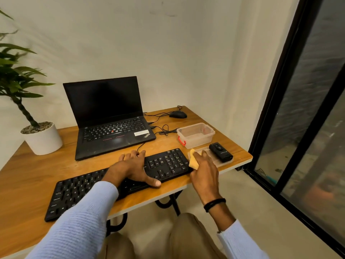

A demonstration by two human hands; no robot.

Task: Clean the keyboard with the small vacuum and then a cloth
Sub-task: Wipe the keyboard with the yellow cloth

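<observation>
Keyboard: one, slantwise along the table's near edge.
Left hand: yours lies flat across its middle, fingers together, thumb splayed to the near edge.
Right hand: your fingers bunch one yellow cloth at the keyboard's right end.
Vacuum: one, black, just beyond on a clear lid.
Farther: one clear box, one laptop, one mouse, one plant.

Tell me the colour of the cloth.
Yellow-orange. The cloth, held in the right hand, shows best in the head view.
</observation>
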